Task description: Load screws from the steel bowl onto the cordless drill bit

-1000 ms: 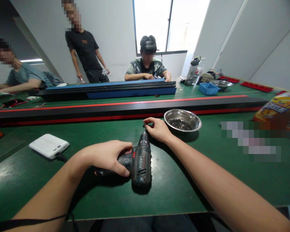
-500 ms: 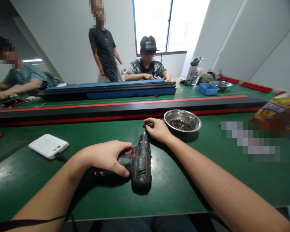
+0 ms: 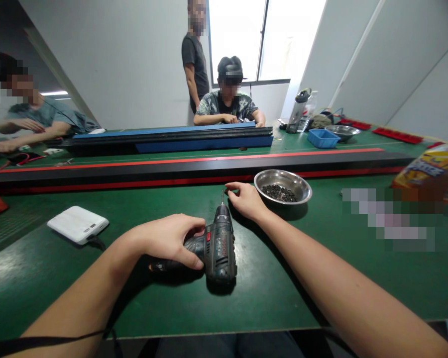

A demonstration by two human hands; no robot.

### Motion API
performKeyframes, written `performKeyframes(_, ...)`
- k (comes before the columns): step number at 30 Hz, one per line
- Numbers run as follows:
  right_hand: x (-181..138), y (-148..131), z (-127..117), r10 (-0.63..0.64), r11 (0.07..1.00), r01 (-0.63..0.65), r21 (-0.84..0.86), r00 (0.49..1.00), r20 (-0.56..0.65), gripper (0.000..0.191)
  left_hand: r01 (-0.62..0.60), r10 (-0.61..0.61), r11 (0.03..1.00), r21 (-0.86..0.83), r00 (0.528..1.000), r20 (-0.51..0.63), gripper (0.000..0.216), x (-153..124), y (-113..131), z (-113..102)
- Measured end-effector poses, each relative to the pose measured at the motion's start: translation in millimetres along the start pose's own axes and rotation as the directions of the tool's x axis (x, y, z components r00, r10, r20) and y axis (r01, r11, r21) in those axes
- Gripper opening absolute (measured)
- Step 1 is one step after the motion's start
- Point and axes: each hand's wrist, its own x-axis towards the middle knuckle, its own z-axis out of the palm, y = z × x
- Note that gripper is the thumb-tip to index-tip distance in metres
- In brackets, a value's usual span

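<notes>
My left hand point(image 3: 173, 241) is wrapped round the grip of a dark cordless drill point(image 3: 221, 251), which lies on its side on the green table. The drill's thin bit point(image 3: 223, 197) points away from me. Just right of the bit's tip, my right hand point(image 3: 246, 200) rests low over the table with its fingers drawn together. Whatever is between those fingertips is too small to make out. Close beside this hand stands a steel bowl point(image 3: 306, 193) holding many small dark screws point(image 3: 280, 193).
A long black and red bar point(image 3: 164, 174) crosses the table beyond my hands, with blue and black strips point(image 3: 205, 141) behind it. A white power bank point(image 3: 78, 224) lies left, a snack bag point(image 3: 431, 169) right. A blue basket point(image 3: 323, 138) stands farther back. Three people are beyond.
My right fingertips have drawn slightly to the right, away from the bit's tip. My left hand keeps the drill almost in place. The standing person has moved right, behind the seated one.
</notes>
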Motion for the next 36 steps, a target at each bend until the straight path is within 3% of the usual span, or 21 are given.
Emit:
performKeyframes(8, 0.6, 1.8, 1.0, 0.004, 1.000, -0.004, -0.023, 1.000, 0.007, 0.031, 0.018, -0.018, 1.000, 0.005, 0.992, -0.122, 0.045, 4.5, -4.2, 1.5)
performKeyframes(20, -1.2, -3.3, -3.5, -0.022, 1.000, 0.021, 0.015, 0.999, 0.025, 0.024, 0.039, 0.010, 0.987, 0.154, 0.952, -0.306, 0.049, 10.2, -13.3, 6.0)
performKeyframes(36, -2.9, -5.6, -4.3, -0.037, 0.999, 0.036, 0.015, 0.999, 0.029, 0.024, 0.001, 0.063, 0.981, 0.193, 0.944, -0.324, 0.045, 10.6, -16.4, 8.2)
